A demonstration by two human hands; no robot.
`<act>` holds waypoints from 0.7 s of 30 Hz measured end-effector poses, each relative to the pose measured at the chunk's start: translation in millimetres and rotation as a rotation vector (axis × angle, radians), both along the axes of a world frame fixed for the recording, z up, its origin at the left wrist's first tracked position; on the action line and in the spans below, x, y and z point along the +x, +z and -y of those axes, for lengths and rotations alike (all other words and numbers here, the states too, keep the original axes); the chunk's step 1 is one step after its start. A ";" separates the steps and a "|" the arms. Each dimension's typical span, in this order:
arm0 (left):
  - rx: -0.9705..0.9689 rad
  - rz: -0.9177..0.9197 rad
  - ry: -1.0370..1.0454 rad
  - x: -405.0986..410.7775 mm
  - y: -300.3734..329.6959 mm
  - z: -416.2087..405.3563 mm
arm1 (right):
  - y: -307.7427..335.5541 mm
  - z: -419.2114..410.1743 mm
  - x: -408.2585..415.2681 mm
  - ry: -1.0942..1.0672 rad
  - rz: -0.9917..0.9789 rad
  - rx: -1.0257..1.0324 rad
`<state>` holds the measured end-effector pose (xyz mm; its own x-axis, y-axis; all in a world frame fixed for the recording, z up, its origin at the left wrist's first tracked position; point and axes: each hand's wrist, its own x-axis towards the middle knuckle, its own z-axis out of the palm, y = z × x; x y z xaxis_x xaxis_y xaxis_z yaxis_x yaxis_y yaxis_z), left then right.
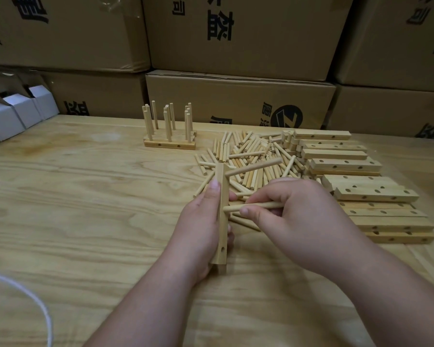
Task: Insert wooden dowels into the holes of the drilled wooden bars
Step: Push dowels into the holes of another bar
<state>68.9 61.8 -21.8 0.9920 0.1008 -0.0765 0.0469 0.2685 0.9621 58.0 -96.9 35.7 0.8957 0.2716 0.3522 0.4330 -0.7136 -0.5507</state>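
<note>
Head view: a person works at a wooden table (pixel 73 196).
Left hand (pixel 201 221): fingers wrapped round a drilled bar (pixel 222 221), held lengthwise away from the body, thumb lying along its left face.
Inserted dowel (pixel 253 167): sticks out rightward from the bar's far end.
Right hand (pixel 293 216): thumb and fingers pinch a second dowel (pixel 251 206), its left tip touching the bar's right face at mid-length.
Loose dowels (pixel 251 154): heaped just beyond the hands.
Undone bars (pixel 361 194): stacked to the right.
Finished bars (pixel 169 144): upright pegs, farther back.
</note>
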 end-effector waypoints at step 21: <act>-0.025 0.027 -0.007 -1.0 -2.4 -0.2 | -2.7 -5.8 -3.4 -0.015 0.048 -0.032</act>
